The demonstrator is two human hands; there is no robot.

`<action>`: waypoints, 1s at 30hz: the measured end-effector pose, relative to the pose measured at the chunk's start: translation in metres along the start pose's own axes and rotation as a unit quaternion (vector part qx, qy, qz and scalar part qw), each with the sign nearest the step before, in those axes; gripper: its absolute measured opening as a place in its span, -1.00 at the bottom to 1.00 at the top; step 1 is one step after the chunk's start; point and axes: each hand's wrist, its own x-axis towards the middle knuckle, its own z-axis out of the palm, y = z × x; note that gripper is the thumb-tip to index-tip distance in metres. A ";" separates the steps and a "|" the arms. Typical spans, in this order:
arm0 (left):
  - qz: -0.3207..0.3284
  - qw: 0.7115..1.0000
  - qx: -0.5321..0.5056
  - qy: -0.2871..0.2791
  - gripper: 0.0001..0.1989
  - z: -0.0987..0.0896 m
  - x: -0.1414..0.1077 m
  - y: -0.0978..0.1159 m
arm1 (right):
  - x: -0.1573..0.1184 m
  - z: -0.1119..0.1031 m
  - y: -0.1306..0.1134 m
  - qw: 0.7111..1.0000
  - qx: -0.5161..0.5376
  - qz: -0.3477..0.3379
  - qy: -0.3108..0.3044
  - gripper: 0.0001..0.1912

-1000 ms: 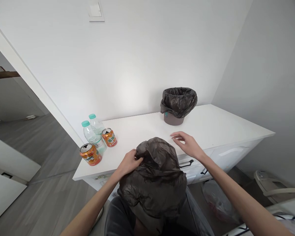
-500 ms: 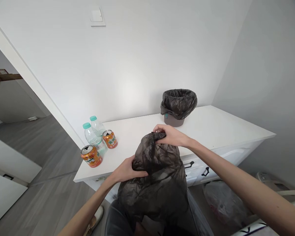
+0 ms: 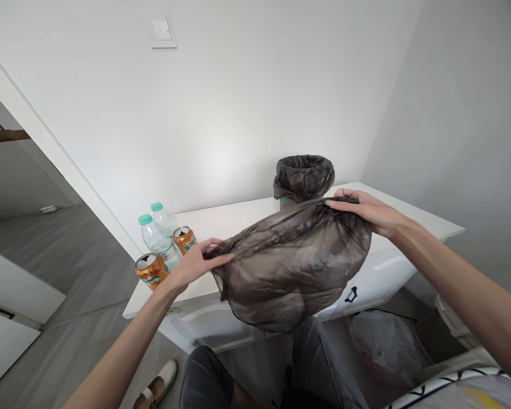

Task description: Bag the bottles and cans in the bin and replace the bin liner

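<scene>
At the L end of the white cabinet (image 3: 234,211): front can (image 3: 150,272), orange, upright, opened; front bottle (image 3: 153,234) and rear bottle (image 3: 165,220), clear, teal caps; rear can (image 3: 184,240), same type, partly behind L hand (image 3: 201,260). L hand: thumb + fingers pinching L end of dark bag (image 3: 293,270). Bag pos.: stretched btwn hands, hanging over cabinet's front edge. Lined bin (image 3: 303,177) stands on top, nr wall, lower part hidden by bag. R hand (image 3: 368,210): thumb + fingers pinching bag's upper R edge, higher than L.
</scene>
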 end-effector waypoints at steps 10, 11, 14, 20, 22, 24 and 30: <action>0.218 0.894 0.255 0.297 -0.57 0.016 0.069 0.044 | 0.062 0.029 0.141 0.959 0.100 0.067 0.257 -0.81; 0.266 0.891 0.265 0.255 -0.58 0.022 0.060 0.047 | 0.064 0.034 0.147 0.957 0.098 0.071 0.263 -0.81; 0.322 0.899 0.292 0.052 -0.42 0.044 0.028 0.040 | 0.065 0.045 0.155 0.954 0.092 0.094 0.270 -0.82; 0.247 0.895 0.344 -0.140 0.31 0.073 -0.003 -0.043 | 0.046 0.039 0.149 0.971 0.106 0.126 0.175 -0.75; 0.237 0.894 0.356 -0.133 0.21 0.078 -0.003 -0.071 | 0.039 0.029 0.147 0.977 0.105 0.120 0.139 -0.75; 0.240 0.892 0.368 -0.108 -0.02 0.083 -0.004 -0.092 | 0.036 0.017 0.146 0.979 0.086 0.122 0.137 -0.75; 0.233 0.906 0.352 -0.034 -0.17 0.083 -0.004 -0.114 | 0.029 -0.004 0.151 0.970 0.043 0.133 0.198 -0.57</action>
